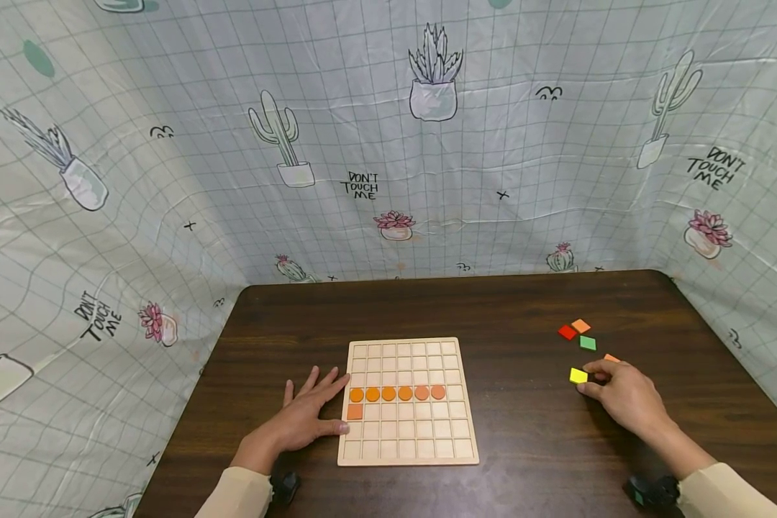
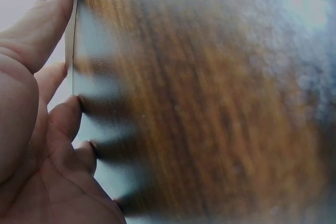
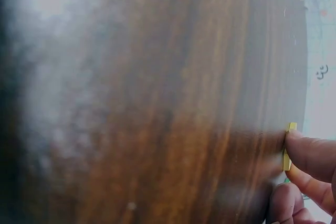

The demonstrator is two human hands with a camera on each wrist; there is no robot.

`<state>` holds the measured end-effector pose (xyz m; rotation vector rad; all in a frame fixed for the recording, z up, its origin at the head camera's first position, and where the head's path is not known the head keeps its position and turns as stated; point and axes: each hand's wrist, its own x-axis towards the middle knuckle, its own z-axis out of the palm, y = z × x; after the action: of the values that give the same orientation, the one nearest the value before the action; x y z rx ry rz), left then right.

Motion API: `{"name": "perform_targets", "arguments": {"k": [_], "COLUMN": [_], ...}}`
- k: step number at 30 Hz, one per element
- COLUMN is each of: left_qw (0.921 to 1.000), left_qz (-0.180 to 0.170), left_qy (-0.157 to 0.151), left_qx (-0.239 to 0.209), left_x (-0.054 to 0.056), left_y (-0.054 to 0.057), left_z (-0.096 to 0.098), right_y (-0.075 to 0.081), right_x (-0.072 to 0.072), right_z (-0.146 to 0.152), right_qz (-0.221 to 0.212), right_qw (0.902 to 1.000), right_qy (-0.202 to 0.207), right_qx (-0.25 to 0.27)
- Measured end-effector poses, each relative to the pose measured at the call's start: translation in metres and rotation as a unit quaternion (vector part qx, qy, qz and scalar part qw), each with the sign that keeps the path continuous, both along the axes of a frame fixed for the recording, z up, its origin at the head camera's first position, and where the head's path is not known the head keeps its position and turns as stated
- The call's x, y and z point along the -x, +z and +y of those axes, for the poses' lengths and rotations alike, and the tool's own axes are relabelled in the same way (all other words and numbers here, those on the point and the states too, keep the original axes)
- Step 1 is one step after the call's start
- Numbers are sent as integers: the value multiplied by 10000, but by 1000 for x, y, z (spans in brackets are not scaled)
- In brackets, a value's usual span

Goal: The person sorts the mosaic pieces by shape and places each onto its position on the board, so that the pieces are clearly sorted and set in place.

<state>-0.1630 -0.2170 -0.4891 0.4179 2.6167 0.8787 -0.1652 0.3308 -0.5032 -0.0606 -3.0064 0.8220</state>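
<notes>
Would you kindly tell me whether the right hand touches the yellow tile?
Touching: the right wrist view shows the right hand pinching the yellow tile.

"DON'T TOUCH ME" — in black capitals, three times — on the patterned backdrop (image 1: 388, 144)

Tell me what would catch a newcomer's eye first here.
First, the row of six orange discs on the pale wooden board, with an orange square just below the row's left end in the head view. Then the bright yellow tile pinched by the right hand, well right of the board.
</notes>
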Motion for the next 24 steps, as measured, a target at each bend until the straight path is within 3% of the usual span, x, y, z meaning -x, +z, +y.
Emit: {"name": "perform_targets", "arguments": {"k": [11,24], "left_qw": [10000,10000], "left_qz": [16,21], "left_qy": [1,-17], "left_qx": [37,37], "left_x": [1,1], "left_y": [0,1], "left_z": [-1,-1], "right_y": [3,1], "right_x": [0,-2], "right_z": [-3,-11], "right_qz": [102,291], "right_qw": [9999,9981], "right_qy": [8,-392], "right_qx": [-98,364]}}
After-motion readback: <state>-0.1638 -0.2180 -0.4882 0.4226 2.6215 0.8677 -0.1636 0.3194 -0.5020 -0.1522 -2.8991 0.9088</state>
